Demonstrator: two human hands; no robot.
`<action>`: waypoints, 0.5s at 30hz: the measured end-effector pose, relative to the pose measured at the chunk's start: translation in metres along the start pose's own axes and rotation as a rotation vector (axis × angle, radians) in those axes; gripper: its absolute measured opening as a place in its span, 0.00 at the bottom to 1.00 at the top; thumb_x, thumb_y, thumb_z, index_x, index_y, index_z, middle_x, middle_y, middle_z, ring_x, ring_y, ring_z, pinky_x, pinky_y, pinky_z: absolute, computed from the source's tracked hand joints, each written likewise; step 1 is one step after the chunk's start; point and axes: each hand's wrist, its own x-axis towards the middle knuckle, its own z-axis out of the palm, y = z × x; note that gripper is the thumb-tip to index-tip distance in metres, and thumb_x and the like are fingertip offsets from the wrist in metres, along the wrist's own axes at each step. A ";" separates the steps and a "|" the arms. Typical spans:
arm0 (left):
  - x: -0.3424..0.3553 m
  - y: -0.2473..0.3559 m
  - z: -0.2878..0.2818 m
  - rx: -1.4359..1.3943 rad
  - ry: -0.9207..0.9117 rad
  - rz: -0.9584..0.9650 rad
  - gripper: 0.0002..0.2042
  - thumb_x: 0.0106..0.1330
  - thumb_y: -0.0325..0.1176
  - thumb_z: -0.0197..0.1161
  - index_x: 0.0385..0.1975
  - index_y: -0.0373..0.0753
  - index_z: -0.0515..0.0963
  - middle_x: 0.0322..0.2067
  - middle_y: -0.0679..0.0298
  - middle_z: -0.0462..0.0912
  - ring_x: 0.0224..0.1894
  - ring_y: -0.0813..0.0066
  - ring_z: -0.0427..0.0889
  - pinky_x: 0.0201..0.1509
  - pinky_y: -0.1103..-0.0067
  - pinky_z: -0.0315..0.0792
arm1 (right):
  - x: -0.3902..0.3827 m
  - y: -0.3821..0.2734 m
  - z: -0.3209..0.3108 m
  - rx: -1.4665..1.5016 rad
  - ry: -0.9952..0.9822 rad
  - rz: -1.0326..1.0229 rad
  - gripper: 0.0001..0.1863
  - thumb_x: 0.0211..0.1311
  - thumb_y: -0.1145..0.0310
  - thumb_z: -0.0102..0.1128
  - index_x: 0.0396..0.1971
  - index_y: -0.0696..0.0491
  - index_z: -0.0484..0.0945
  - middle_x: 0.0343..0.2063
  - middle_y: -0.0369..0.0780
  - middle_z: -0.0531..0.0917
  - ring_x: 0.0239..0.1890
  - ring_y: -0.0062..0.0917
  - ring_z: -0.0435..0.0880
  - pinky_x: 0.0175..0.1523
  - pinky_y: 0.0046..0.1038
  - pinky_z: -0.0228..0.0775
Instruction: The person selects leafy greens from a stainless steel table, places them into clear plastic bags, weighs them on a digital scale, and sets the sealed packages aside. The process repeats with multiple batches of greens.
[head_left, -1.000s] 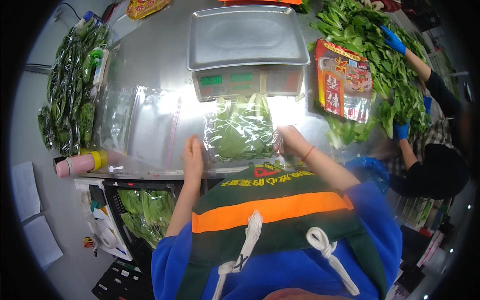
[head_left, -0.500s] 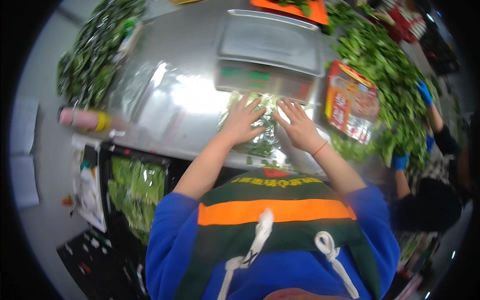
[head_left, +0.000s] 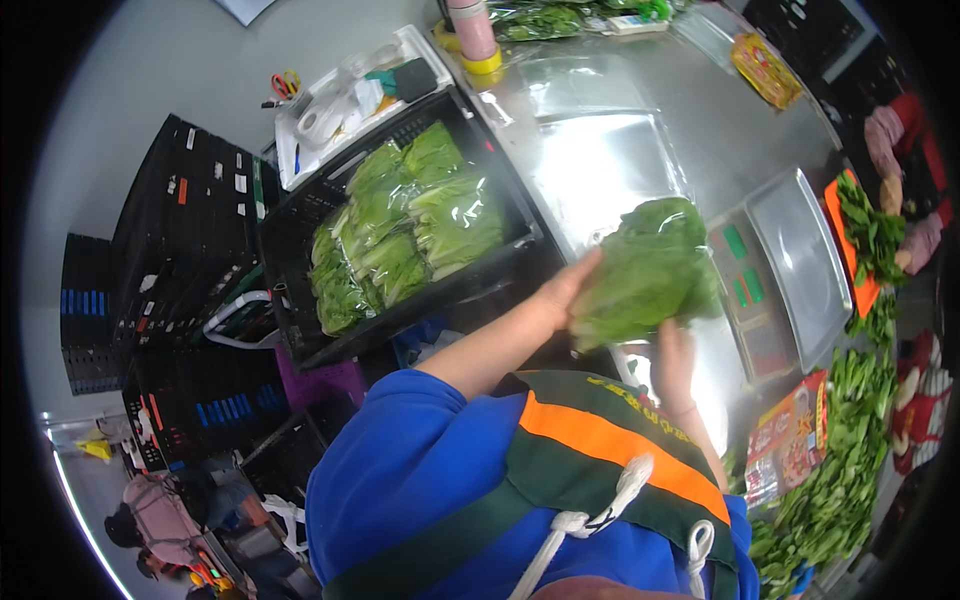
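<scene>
A clear plastic bag of leafy greens (head_left: 645, 270) is held up over the steel table, blurred by motion. My left hand (head_left: 568, 290) grips its left side, the fingers partly hidden by the bag. My right hand (head_left: 675, 362) is at its near edge and smeared; it appears to hold the bag there, its fingertips hidden. To the left stands a black crate (head_left: 520, 245) with several similar bags of greens (head_left: 455, 225) lying in it. A scale (head_left: 800, 270) with a steel pan and green display is right of the held bag.
A white tray (head_left: 287, 150) with tape and small items lies beyond the crate. Stacked black crates (head_left: 190, 220) stand at left. A pink bottle (head_left: 472, 30) is on the table (head_left: 700, 110). Loose greens (head_left: 850, 430) and a red printed packet (head_left: 790, 440) lie at right. Another person's hands (head_left: 905, 220) work beyond the scale.
Both hands lay spread on the bag on the table; now they have lifted it and brought it left of the scale. The view has turned left, showing the whole crate.
</scene>
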 end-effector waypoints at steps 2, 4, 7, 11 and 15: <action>-0.017 0.038 -0.031 -0.095 -0.144 0.162 0.29 0.64 0.52 0.59 0.59 0.39 0.68 0.55 0.56 0.75 0.55 0.60 0.75 0.61 0.62 0.68 | 0.011 0.000 0.042 0.015 -0.178 0.064 0.20 0.71 0.61 0.48 0.49 0.64 0.70 0.38 0.45 0.81 0.34 0.29 0.85 0.34 0.27 0.77; -0.062 0.092 -0.077 -0.048 0.031 0.255 0.24 0.65 0.46 0.60 0.56 0.38 0.71 0.51 0.57 0.78 0.51 0.63 0.79 0.56 0.66 0.73 | 0.027 -0.005 0.061 -0.425 -0.391 0.035 0.18 0.69 0.66 0.50 0.51 0.64 0.71 0.35 0.43 0.83 0.35 0.24 0.84 0.41 0.25 0.75; -0.161 0.175 -0.150 0.258 0.587 0.398 0.28 0.61 0.48 0.63 0.58 0.38 0.70 0.51 0.58 0.77 0.49 0.65 0.79 0.52 0.67 0.74 | 0.048 -0.010 0.070 -0.466 -0.375 -0.054 0.16 0.68 0.68 0.50 0.49 0.62 0.75 0.33 0.42 0.84 0.35 0.24 0.84 0.44 0.23 0.74; -0.194 0.284 -0.201 1.450 1.499 0.489 0.33 0.58 0.41 0.68 0.60 0.31 0.65 0.52 0.47 0.76 0.52 0.64 0.78 0.56 0.72 0.70 | 0.074 -0.014 0.066 -0.569 -0.183 0.166 0.15 0.67 0.67 0.50 0.48 0.60 0.76 0.34 0.42 0.85 0.37 0.24 0.84 0.44 0.23 0.73; -0.058 0.375 -0.186 1.314 1.134 0.881 0.32 0.60 0.46 0.65 0.59 0.32 0.66 0.50 0.44 0.77 0.54 0.56 0.77 0.59 0.70 0.68 | 0.089 -0.016 0.076 -0.617 -0.121 0.236 0.15 0.67 0.66 0.51 0.47 0.60 0.77 0.35 0.43 0.84 0.37 0.25 0.83 0.45 0.25 0.74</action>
